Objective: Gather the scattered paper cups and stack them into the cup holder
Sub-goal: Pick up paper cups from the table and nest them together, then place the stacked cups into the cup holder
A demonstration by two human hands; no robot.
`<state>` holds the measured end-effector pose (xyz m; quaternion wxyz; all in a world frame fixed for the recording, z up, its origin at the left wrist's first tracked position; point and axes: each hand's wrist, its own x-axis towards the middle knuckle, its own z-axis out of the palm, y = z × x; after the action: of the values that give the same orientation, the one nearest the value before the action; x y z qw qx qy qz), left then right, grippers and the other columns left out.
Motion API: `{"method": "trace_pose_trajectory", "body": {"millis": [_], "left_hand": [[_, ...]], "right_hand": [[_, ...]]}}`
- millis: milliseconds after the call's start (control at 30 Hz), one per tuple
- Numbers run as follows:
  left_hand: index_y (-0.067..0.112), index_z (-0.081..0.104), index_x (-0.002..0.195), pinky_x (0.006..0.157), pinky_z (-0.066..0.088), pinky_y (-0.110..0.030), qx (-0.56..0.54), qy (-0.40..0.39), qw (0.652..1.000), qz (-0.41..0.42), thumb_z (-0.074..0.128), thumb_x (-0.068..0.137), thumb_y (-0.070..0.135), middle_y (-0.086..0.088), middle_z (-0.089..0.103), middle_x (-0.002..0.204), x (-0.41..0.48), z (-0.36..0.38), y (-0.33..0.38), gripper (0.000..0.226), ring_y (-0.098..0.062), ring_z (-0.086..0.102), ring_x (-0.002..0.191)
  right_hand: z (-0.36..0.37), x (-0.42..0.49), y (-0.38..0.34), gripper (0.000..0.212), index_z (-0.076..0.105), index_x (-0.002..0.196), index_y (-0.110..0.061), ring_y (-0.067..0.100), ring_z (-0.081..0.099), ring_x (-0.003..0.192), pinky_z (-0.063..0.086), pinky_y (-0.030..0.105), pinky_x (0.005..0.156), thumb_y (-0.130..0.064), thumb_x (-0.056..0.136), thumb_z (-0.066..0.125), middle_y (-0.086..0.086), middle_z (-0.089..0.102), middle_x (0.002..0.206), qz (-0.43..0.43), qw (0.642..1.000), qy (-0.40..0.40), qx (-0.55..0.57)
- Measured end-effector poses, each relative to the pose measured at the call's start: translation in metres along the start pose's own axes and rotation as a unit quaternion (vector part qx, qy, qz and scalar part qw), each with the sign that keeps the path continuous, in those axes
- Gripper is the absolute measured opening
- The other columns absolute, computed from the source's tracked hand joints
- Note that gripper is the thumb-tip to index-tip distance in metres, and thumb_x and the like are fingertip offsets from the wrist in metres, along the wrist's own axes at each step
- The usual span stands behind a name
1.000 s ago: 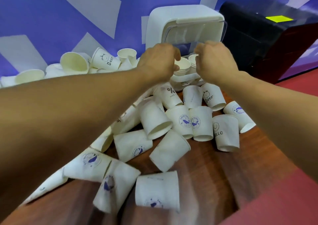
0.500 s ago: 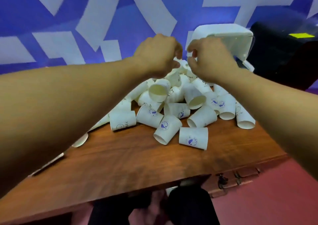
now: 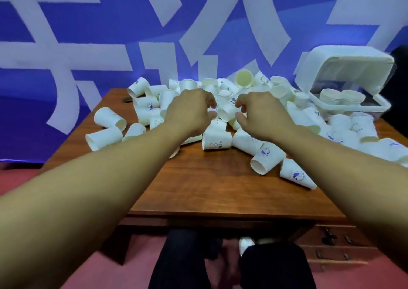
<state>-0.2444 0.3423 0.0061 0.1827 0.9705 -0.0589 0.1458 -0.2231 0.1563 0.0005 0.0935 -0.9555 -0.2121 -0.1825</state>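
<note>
Many white paper cups (image 3: pixel 217 142) lie scattered and piled on the far half of a wooden table (image 3: pixel 209 191). The white cup holder (image 3: pixel 344 59) stands at the back right with its lid raised; two short stacks of cups (image 3: pixel 341 97) sit inside. My left hand (image 3: pixel 189 114) and my right hand (image 3: pixel 262 115) hover side by side over the middle of the pile, fingers loosely curled. A tipped cup (image 3: pixel 227 112) lies between them, just off my right thumb and fingertips. Neither hand plainly grips anything.
A blue wall with white shapes rises directly behind the table. A dark object (image 3: pixel 399 85) stands past the holder at the right edge. My legs (image 3: pixel 183 262) show under the near table edge, above red floor. Drawer fronts (image 3: pixel 331 242) sit at lower right.
My view has pulled back and swung left, so the holder now sits far right. Both hands have come away from the holder and dropped over the middle of the pile.
</note>
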Motion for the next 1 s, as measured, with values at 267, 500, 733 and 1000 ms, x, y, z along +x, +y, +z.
{"method": "trace_pose_trajectory", "body": {"millis": [267,500,733,1000], "left_hand": [[0.031,0.066,0.111,0.085,0.049,-0.037,0.037,-0.006,0.991,-0.128,0.064,0.089,0.034,0.007,0.067,0.115,-0.047,-0.003,-0.089,0.023,-0.021,0.059,0.109],[0.031,0.064,0.115,0.079,0.054,-0.043,0.053,0.0,0.975,-0.216,0.067,0.086,0.037,-0.002,0.059,0.122,-0.074,0.001,-0.141,0.03,-0.026,0.061,0.101],[0.032,0.06,0.123,0.089,0.049,-0.042,0.071,-0.069,0.977,-0.19,0.066,0.087,0.032,0.002,0.054,0.132,-0.088,0.007,-0.171,0.036,-0.025,0.052,0.113],[0.038,0.052,0.132,0.094,0.047,-0.044,0.069,-0.145,0.983,-0.086,0.063,0.089,0.033,0.004,0.049,0.138,-0.072,0.02,-0.174,0.045,-0.023,0.048,0.12]], "right_hand": [[0.053,0.0,-0.067,0.031,0.062,0.117,-0.019,0.03,0.058,0.101,0.05,0.037,0.076,-0.028,0.088,0.055,0.005,0.066,0.106,-0.044,0.995,-0.077,0.044],[0.081,0.015,-0.118,0.031,0.061,0.116,-0.016,0.029,0.056,0.099,0.053,0.041,0.078,-0.027,0.087,0.057,0.007,0.062,0.106,-0.076,0.988,-0.116,0.066],[0.099,0.043,-0.145,0.037,0.058,0.123,-0.015,0.031,0.057,0.103,0.052,0.041,0.08,-0.026,0.088,0.059,0.01,0.059,0.115,-0.102,0.985,-0.131,0.05],[0.121,0.073,-0.163,0.058,0.036,0.144,-0.021,0.029,0.05,0.121,0.042,0.035,0.083,-0.028,0.091,0.06,0.006,0.045,0.137,-0.147,0.965,-0.21,0.044]]}}
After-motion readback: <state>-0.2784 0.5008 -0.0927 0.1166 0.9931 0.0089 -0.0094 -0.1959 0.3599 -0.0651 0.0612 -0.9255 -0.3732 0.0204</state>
